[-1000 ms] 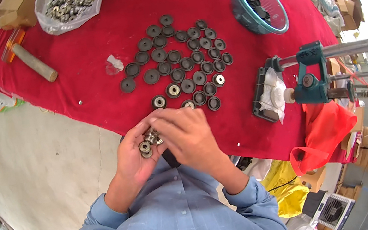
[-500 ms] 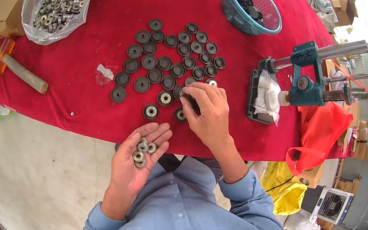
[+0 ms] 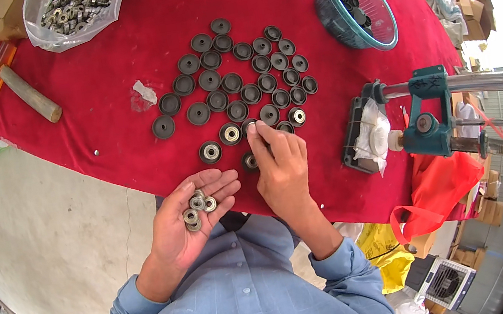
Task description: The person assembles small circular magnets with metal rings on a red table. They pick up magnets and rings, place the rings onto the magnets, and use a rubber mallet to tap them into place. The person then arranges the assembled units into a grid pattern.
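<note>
Near the red table's front edge (image 3: 134, 170), the left hand (image 3: 192, 217) lies open, palm up, cradling small steel bearings (image 3: 197, 209). Right hand (image 3: 279, 162) fingertips pinch onto a black disc (image 3: 249, 125) in the cluster, bare cloth open leftward.

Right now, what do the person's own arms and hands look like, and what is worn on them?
Both hands, left hand and right hand, are bare: no gloves, rings or watch visible. Both forearms wear the long light-blue sleeves of a faintly checked, buttoned shirt, cuffs at the wrists.

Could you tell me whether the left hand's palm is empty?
No, the left hand lies open, palm up, with several small metal bearings resting on it.
</note>
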A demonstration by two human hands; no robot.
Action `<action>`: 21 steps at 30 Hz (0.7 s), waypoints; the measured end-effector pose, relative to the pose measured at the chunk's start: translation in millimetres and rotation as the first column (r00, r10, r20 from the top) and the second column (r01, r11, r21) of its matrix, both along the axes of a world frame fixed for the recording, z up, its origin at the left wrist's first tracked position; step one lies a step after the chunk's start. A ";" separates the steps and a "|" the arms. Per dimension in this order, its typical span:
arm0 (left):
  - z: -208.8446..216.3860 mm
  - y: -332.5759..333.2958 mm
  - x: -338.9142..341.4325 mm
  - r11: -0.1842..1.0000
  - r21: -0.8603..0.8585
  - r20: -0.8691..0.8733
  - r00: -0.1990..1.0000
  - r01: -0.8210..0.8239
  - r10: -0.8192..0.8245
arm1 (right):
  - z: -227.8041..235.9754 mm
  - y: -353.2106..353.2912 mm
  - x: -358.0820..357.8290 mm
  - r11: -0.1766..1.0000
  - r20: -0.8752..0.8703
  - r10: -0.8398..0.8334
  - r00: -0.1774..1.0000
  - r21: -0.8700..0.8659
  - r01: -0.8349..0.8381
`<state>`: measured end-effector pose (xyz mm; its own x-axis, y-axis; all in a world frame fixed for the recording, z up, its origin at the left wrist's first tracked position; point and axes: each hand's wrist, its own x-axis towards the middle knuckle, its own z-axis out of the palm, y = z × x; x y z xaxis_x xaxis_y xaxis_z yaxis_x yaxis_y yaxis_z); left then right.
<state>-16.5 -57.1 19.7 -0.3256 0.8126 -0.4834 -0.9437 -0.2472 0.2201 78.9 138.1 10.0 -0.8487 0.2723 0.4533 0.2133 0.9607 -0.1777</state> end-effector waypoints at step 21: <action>-4.7 5.1 9.5 0.990 0.125 -0.030 0.997 -0.061 0.065 | 25.1 -42.5 17.8 0.732 -0.144 0.193 0.971 -0.638 -0.240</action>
